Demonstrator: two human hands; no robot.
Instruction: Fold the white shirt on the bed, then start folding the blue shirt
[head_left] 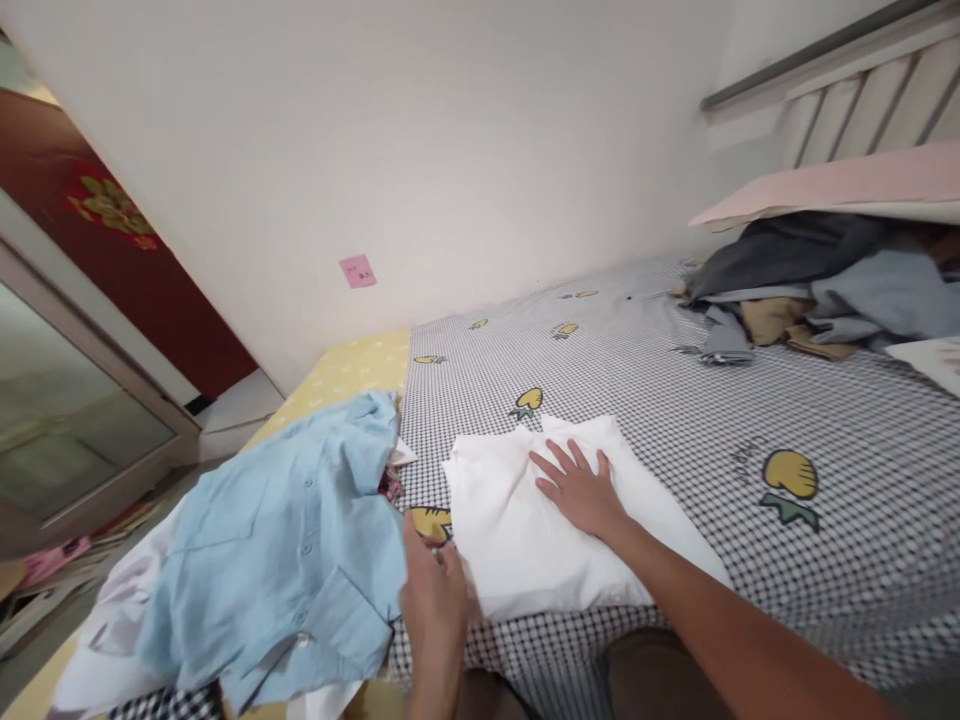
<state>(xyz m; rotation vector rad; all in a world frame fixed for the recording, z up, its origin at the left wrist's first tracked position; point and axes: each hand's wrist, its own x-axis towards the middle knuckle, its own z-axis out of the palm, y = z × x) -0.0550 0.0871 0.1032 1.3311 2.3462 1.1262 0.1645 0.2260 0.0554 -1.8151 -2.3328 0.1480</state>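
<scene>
A folded white garment (517, 540) lies on the checked bedspread in front of me. My right hand (583, 492) rests flat on its upper part, fingers spread and nothing held. Just off the garment's left edge is my left hand (433, 585), seen from the side; its fingers point away from me, with a gap by the thumb and no cloth visible in it. To its left a light blue button-up shirt (277, 530) is spread out, with a chest pocket and a cuff showing. Whether my left fingertips touch anything is hard to see.
The checked bedspread (637, 390) has yellow pineapple prints. Grey and brown clothes (817, 290) are heaped at the right beneath a pink board-like sheet (840, 185). Beyond the bed stands a white wall (450, 150) with a pink note (358, 271). Whitish cloth (112, 640) lies under the blue shirt.
</scene>
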